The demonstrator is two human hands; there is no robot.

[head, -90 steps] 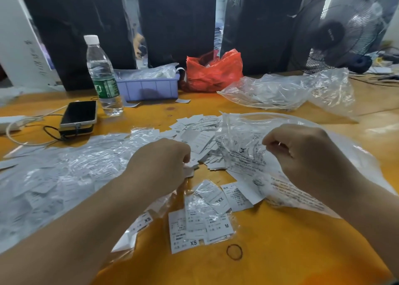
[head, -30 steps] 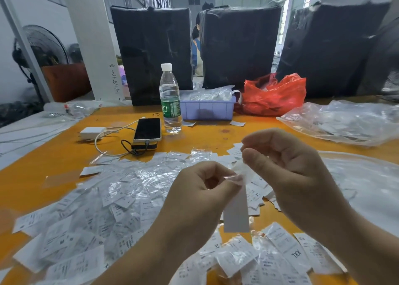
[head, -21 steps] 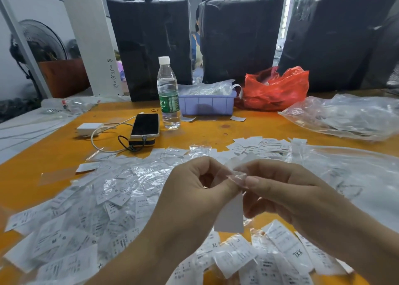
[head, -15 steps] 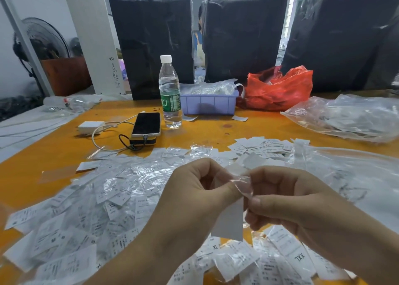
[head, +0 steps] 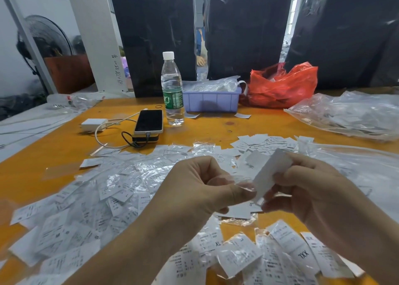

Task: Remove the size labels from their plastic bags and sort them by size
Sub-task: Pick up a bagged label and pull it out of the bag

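We're at an orange-topped work table (head: 216, 127) in a warehouse-type room w/ three big black-wrapped blocks (head: 154, 40) along the far edge, a white pillar (head: 95, 36) far left w/ handwritten digits we can't read, and a black standing fan (head: 46, 38) beyond it. Our left hand (head: 203, 185) pinches a small clear plastic sleeve (head: 244, 182) btwn thumb and forefinger; our right hand (head: 311, 191) grips a blank-backed white size label (head: 269, 172), tilted, its lower end just beside the sleeve. Both are held above the near-centre of the table, over a spread of bagged white labels (head: 97, 198); near ones read "XL" (head: 218, 243) and "XXL" (head: 303, 255). Far centre: clear water bottle w/ green wrapper (head: 172, 90), black phone (head: 149, 121) on a power bank, lilac plastic tray (head: 211, 100), red plastic bag (head: 282, 86). Far right: large clear bag (head: 349, 114).
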